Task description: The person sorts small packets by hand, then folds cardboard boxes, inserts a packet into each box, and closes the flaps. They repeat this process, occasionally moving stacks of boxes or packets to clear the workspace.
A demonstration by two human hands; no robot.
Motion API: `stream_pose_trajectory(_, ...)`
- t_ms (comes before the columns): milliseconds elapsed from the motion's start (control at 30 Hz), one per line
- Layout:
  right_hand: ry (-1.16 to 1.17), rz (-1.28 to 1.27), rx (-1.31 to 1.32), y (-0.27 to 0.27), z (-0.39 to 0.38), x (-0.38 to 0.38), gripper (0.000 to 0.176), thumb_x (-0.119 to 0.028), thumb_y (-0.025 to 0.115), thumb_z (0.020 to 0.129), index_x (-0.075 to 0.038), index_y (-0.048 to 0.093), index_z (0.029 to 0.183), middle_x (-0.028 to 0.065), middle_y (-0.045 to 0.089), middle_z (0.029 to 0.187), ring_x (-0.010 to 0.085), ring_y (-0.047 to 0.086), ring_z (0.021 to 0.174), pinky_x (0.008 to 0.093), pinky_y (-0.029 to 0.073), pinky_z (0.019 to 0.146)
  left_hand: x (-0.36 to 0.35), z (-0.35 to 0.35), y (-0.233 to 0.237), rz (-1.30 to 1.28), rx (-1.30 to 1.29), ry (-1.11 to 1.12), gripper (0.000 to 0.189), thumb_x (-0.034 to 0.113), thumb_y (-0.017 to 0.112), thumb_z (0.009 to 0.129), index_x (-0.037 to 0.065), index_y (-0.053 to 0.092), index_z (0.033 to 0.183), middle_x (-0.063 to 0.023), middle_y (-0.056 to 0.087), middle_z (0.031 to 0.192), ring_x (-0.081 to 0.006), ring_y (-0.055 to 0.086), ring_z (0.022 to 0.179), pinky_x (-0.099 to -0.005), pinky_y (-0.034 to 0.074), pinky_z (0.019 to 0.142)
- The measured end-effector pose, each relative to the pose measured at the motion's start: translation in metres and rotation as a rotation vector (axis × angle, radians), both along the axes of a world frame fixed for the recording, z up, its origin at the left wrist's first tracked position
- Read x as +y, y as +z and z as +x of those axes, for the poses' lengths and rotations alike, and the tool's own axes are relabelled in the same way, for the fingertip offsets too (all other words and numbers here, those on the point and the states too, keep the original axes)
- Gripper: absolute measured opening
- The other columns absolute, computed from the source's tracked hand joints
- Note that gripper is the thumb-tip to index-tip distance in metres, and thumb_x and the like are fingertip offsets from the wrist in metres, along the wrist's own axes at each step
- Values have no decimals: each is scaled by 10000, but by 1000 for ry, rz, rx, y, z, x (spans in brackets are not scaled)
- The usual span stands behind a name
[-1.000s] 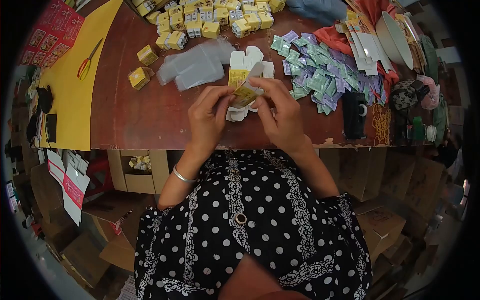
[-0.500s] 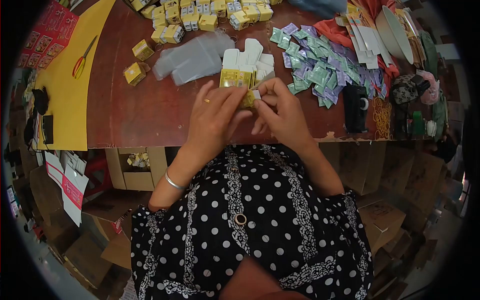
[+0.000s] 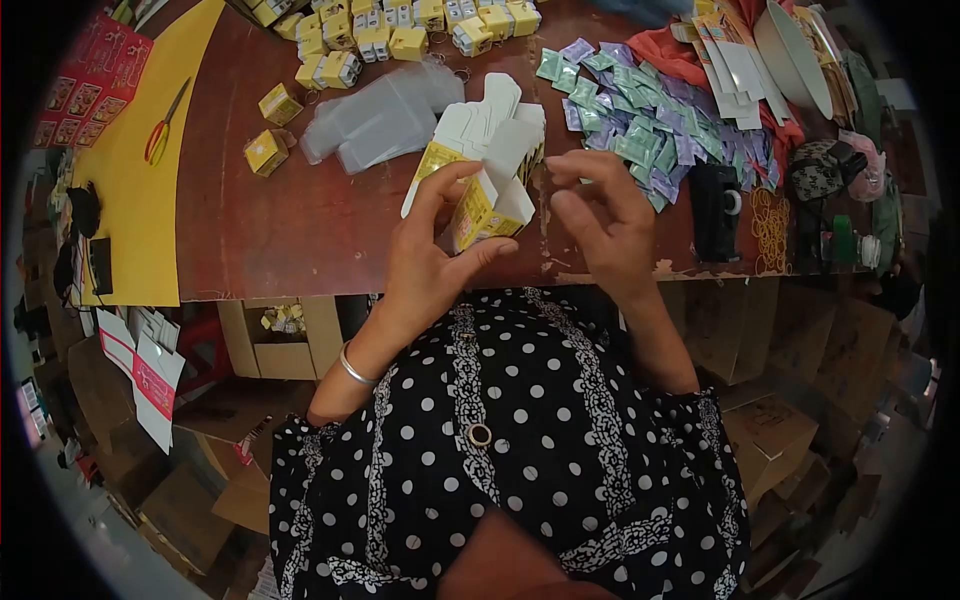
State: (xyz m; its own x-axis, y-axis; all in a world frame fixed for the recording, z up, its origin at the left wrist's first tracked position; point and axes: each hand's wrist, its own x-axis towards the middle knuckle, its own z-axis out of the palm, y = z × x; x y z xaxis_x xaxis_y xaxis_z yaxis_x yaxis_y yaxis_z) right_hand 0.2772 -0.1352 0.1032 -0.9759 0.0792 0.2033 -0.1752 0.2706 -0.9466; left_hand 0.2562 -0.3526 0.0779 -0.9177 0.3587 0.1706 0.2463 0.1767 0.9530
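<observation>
My left hand point(image 3: 425, 235) grips a small yellow carton point(image 3: 480, 212) between thumb and fingers. The carton's white flaps stand open, facing up and to the right. Just to its right, my right hand point(image 3: 612, 225) hovers with fingers bent and apart, holding nothing. Behind the carton lies a stack of flat yellow-and-white carton blanks point(image 3: 470, 122). Clear plastic sheets point(image 3: 385, 120) rest to the left of that stack. Beyond my right hand spreads a heap of green and purple sachets point(image 3: 640, 120).
Rows of yellow boxes point(image 3: 408, 42) line the table's far side, and two single ones point(image 3: 266, 152) sit at left. Scissors point(image 3: 160, 135) lie on yellow paper. At right are a black tape dispenser point(image 3: 714, 215), rubber bands point(image 3: 769, 232) and a white bowl point(image 3: 792, 60). Cardboard boxes point(image 3: 290, 360) stand below.
The carton, pressed flat between both hands before, is now opened into a box shape in my left hand. My right hand has let go and moved right.
</observation>
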Motion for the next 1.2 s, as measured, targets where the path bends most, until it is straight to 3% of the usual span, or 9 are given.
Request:
stream_pose_trajectory(67,97,146,231,-5,0,-5,333,-135,701,950,-30,664,1264,131,684,1220,146,674,973,260,524,861,5,3,-2,274,-204,-60,713,88,861,798,71,503,1414,-86,617,1308,-154,650,1054,-299,543,881)
stream_pose_trajectory(100,187,-6,101,-11,5,-7,477,-139,718,927,-4,602,1370,168,629,1322,216,613,1198,330,453,1045,9,5,0,274,-206,-64,713,88,861,798,71,503,1414,-86,617,1308,-154,650,1054,-299,543,881)
stream_pose_trajectory(233,170,-390,-100,-13,16,-21,521,-135,714,911,23,576,1388,190,634,1310,250,610,1223,350,448,1055,13,7,4,346,-287,-176,602,61,815,845,56,538,1379,-45,593,1315,-138,638,1063,-282,539,895)
stream_pose_trajectory(367,219,-206,81,-29,8,-12,511,-125,642,919,32,563,1399,196,650,1279,266,633,1183,354,469,1032,11,8,11,445,-504,-269,451,38,756,896,44,605,1321,-42,578,1325,-126,628,1060,-267,528,895)
stream_pose_trajectory(533,338,-125,112,-32,1,-5,462,-130,603,913,41,606,1343,204,650,1266,294,635,1175,361,475,1024,5,9,2,381,-433,-235,317,29,700,940,38,657,1254,-44,578,1316,-123,608,1101,-252,492,922)
stream_pose_trajectory(800,327,244,404,-27,-16,3,387,-204,780,861,3,715,1182,173,688,1245,328,623,1227,396,514,1006,13,12,-10,552,-466,-227,247,-5,651,969,15,586,1206,-49,576,1242,-126,590,1119,-264,485,937)
stream_pose_trajectory(900,378,204,371,-28,-15,3,348,-207,699,936,26,707,1195,183,668,1304,393,568,1299,442,451,1079,16,7,-13,560,-370,-215,276,-23,650,964,30,496,1187,-55,570,1200,-136,601,1091,-273,496,924)
stream_pose_trajectory(1000,276,71,345,-26,-15,-4,348,-170,766,882,-14,720,1190,171,692,1253,340,612,1258,386,525,1009,21,2,-8,632,-362,-171,326,-32,666,948,46,449,1178,-58,565,1170,-140,603,1067,-276,505,902)
stream_pose_trajectory(1200,386,53,321,-21,-17,4,354,-85,766,869,-7,717,1211,161,712,1231,340,609,1263,394,500,1037,25,1,-1,671,-465,-134,342,-22,673,946,49,442,1188,-71,566,1163,-145,599,1071,-270,503,891)
